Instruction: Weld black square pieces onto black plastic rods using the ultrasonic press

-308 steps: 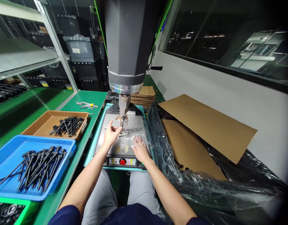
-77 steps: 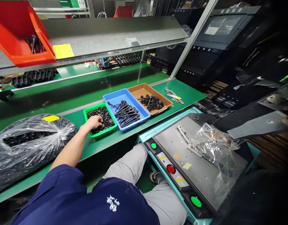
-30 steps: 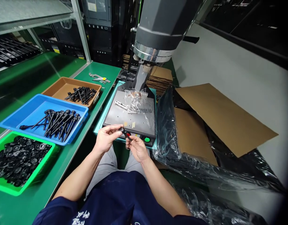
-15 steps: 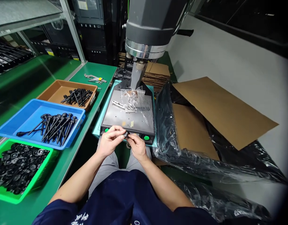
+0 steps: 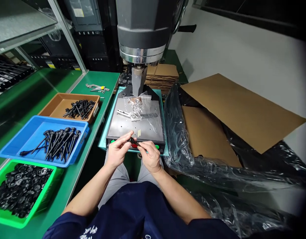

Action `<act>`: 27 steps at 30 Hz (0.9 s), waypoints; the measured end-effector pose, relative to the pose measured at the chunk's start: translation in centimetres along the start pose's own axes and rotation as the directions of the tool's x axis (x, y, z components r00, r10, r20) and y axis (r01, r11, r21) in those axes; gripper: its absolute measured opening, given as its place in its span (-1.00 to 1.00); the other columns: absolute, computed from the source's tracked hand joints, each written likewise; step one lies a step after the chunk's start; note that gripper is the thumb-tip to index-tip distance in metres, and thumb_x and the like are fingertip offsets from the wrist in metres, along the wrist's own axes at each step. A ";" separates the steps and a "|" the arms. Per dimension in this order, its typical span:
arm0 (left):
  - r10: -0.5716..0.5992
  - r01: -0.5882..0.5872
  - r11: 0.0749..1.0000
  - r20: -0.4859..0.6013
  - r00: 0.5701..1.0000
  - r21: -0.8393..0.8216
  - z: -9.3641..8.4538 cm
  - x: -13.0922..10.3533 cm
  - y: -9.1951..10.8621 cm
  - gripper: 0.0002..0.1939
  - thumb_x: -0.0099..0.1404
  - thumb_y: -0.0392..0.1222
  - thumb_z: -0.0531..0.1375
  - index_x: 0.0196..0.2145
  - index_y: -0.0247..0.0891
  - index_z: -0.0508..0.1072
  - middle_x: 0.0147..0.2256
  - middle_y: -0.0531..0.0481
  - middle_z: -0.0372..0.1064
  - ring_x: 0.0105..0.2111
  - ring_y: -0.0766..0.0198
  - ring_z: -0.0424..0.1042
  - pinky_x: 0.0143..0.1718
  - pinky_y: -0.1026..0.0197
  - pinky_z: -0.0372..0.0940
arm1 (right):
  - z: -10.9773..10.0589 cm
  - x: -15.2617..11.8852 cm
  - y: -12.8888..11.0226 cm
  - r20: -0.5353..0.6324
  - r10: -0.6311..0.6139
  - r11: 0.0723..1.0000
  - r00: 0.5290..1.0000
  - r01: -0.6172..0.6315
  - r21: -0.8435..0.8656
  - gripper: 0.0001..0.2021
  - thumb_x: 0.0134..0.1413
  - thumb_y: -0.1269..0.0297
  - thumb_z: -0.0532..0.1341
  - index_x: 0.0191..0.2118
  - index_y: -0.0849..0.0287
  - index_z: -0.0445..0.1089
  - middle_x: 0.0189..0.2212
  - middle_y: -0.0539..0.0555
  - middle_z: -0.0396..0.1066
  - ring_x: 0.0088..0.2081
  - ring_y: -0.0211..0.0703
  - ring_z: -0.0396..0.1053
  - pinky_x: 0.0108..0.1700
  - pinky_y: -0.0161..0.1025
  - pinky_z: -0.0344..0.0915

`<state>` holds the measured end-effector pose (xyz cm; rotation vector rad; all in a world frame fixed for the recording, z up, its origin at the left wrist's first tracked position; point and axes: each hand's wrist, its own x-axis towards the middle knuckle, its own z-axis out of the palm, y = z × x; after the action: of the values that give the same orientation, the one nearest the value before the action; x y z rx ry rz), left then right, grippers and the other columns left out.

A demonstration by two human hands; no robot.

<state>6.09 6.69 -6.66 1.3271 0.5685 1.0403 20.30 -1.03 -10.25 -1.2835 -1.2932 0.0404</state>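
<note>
Both my hands meet over the front edge of a machine base [image 5: 115,127], pinching one small black plastic part [image 5: 133,141]. My left hand [image 5: 116,152] grips its thicker end with thumb and fingertips. The fingers of my right hand [image 5: 151,155] close on its thinner end, at the right. Much of the part is hidden by my fingers, so its exact kind does not show. On the metal plate above my hands lie crumpled clear plastic film [image 5: 136,108] and a slotted metal bar [image 5: 123,113].
At left stand a brown tray [image 5: 50,105] and a blue tray [image 5: 23,136] of black stemmed parts, and a green bin [image 5: 43,209] of small black pieces. Pliers [image 5: 97,88] lie behind them. A machine head [image 5: 143,36] hangs overhead. Cardboard sheets [image 5: 245,109] lie at right.
My hands have tilted and drawn slightly apart, so more of the black part shows between them. A red button on the machine front is now visible. The view has shifted a little.
</note>
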 end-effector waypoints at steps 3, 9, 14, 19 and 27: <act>0.011 -0.011 1.000 0.023 1.000 -0.016 0.1 0.0 -0.4 -0.70 0.25 -0.08 0.30 -0.04 -0.04 0.57 0.14 -0.11 0.37 -0.03 0.03 0.50 0.04 -0.11 0.39 | -0.3 0.2 0.0 -0.019 -0.069 0.997 0.997 0.068 -0.031 -0.82 0.24 0.40 0.21 -0.10 0.06 0.50 -0.29 0.13 0.50 -0.25 -0.05 0.44 -0.18 -0.06 0.43; 0.053 -0.055 0.996 0.025 0.998 0.070 0.0 0.4 -0.2 -0.69 0.23 -0.07 0.32 -0.06 -0.10 0.58 0.03 -0.12 0.48 -0.01 0.00 0.49 0.16 -0.14 0.29 | -0.7 0.0 -0.2 0.035 -0.040 0.999 0.999 0.042 -0.032 -0.80 0.26 0.41 0.18 -0.09 0.08 0.50 -0.28 0.14 0.49 -0.24 -0.04 0.45 -0.16 -0.04 0.45; 0.058 -0.066 0.993 0.080 0.995 0.103 0.0 0.9 0.6 -0.72 0.24 -0.07 0.31 -0.08 -0.08 0.59 0.03 -0.12 0.47 0.06 0.00 0.44 0.18 -0.14 0.27 | -1.2 0.3 -0.6 0.078 0.024 0.998 0.997 -0.029 0.054 -0.82 0.26 0.38 0.18 -0.11 0.07 0.51 -0.28 0.12 0.48 -0.22 -0.06 0.47 -0.13 -0.09 0.46; 0.066 -0.086 0.990 0.167 0.984 0.115 0.0 1.6 0.4 -0.67 0.22 -0.12 0.33 -0.03 -0.10 0.57 0.08 -0.15 0.43 0.09 0.01 0.41 0.18 -0.11 0.27 | 0.2 -0.3 0.3 0.035 0.150 0.975 0.988 -0.154 0.159 -0.90 0.23 0.32 0.22 -0.20 0.08 0.49 -0.30 0.10 0.47 -0.25 -0.09 0.46 -0.17 -0.13 0.43; -0.031 -0.045 0.941 0.218 0.975 0.335 0.6 2.3 -2.2 -0.68 0.30 -0.09 0.23 0.00 -0.14 0.55 0.15 -0.16 0.36 0.17 0.06 0.32 0.23 -0.01 0.19 | 2.2 -0.4 2.2 0.391 0.446 0.611 0.805 -0.593 0.525 -0.55 0.24 -0.03 0.17 0.13 0.12 0.29 -0.47 -0.01 0.37 -0.53 -0.25 0.30 -0.52 -0.32 0.25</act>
<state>8.23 8.54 -8.15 1.7243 0.5911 0.8073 19.98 1.02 -12.60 -1.0272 -0.9020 0.9985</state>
